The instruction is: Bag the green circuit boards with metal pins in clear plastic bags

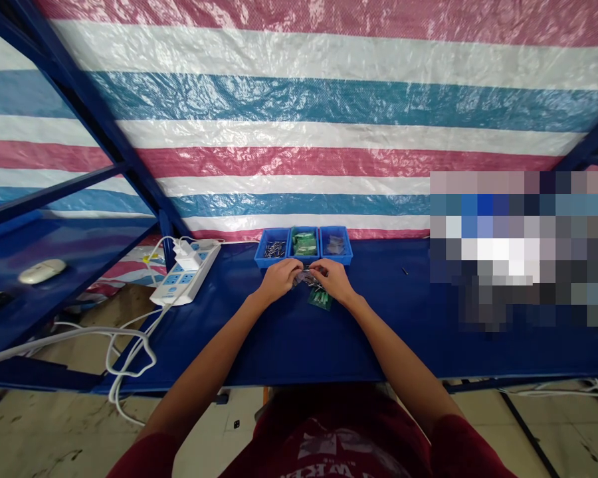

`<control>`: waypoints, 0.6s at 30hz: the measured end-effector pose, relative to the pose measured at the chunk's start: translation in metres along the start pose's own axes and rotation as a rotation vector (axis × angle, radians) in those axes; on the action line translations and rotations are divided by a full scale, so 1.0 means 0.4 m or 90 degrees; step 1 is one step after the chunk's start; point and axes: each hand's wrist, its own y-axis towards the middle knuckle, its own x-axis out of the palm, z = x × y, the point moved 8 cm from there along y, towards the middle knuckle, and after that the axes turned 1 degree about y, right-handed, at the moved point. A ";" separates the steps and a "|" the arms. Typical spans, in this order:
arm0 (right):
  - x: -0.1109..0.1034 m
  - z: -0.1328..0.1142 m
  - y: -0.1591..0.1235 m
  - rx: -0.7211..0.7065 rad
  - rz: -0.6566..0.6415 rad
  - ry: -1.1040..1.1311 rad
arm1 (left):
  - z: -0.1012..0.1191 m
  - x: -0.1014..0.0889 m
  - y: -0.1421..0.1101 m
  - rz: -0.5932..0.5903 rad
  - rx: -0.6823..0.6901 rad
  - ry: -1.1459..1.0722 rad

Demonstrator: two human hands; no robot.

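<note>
Both hands meet at the middle of the blue desk (289, 345), just near of a row of three small blue bins.

Left hand (279, 279): fingers curled inward, fingertips pinched on a small clear plastic bag (306, 277) held between the two hands. Right hand (336, 282): likewise curled, fingertips closed on the same bag from the right side. The bag sits just above the desk surface; its contents are too small to make out.

Just near of the right hand, a small green circuit board (320, 299) lies flat on the desk, partly under the wrist.

Bins, far side of the hands, touching one another in a row: left bin (272, 248) holds dark metal pins or screws; middle bin (304, 243) holds green parts; right bin (336, 244) holds greyish clear packets.

Left of the bins, a white power strip (185, 279) with blue sockets, one white plug in it, white cables (124, 345) trailing off the desk's near-left edge toward the floor. Further left, on a separate blue shelf, a white computer mouse (42, 270).

A small dark object (404, 271), perhaps a screw, lies alone on the desk to the right of the bins. Striped red, white and blue tarp (303, 133) hangs behind the desk.
</note>
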 end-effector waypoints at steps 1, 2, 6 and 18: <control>0.002 0.003 0.000 0.002 -0.002 0.000 | 0.000 -0.007 0.001 0.020 -0.005 -0.030; 0.004 0.006 0.000 0.006 -0.003 0.003 | -0.001 -0.013 0.001 0.037 -0.015 -0.060; 0.003 0.010 0.000 0.016 0.002 0.027 | -0.010 -0.031 0.001 0.089 -0.079 -0.146; 0.000 0.006 -0.003 0.039 0.008 0.074 | -0.017 -0.045 -0.002 0.124 -0.101 -0.150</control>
